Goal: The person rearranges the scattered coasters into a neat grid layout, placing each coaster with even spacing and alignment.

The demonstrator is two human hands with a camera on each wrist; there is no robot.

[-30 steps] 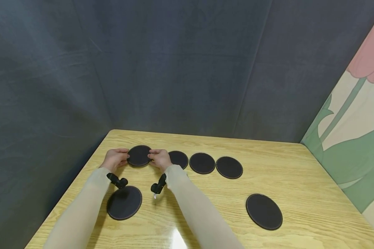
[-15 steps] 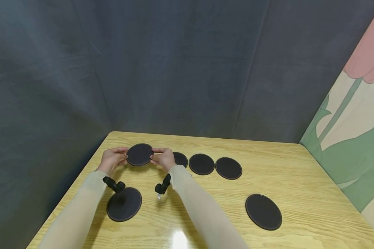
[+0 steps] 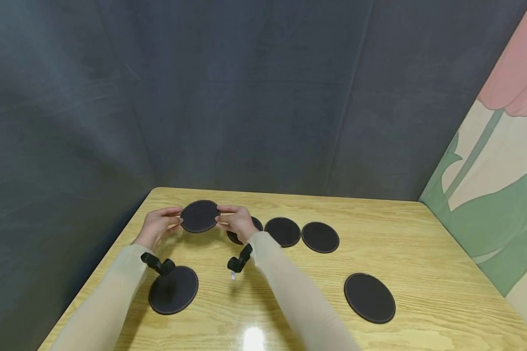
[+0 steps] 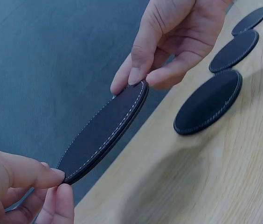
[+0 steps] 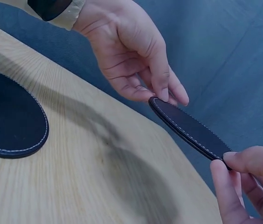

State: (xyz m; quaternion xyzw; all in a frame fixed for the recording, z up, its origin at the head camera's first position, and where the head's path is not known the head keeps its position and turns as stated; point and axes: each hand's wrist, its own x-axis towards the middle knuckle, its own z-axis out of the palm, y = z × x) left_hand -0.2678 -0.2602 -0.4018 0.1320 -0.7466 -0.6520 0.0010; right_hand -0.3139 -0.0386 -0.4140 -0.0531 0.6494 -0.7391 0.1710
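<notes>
A round black disc [image 3: 199, 216] with a stitched rim is held above the table between both hands. My left hand [image 3: 157, 226] pinches its left edge, and my right hand [image 3: 238, 222] pinches the right edge. In the left wrist view the disc [image 4: 106, 130] hangs tilted over the table, its shadow below, with what look like two layers at the edge. The left hand [image 4: 24, 186] grips the near end with thumb and fingers; the right hand [image 4: 173, 42] has the far end. The right wrist view shows the same disc [image 5: 192, 130] between the pinching fingertips.
On the wooden table [image 3: 290, 302] a row holds three black discs: one partly behind the right hand [image 3: 256, 224], a middle one [image 3: 283, 231] and a right one [image 3: 320, 237]. Larger-looking discs lie at front left [image 3: 173, 290] and front right [image 3: 370, 298]. Dark curtain [image 3: 246, 97] stands behind.
Both hands have raised the pinched disc off the table and moved it slightly right. The right hand has shifted right, over part of the row's left disc. The view has shifted slightly.
</notes>
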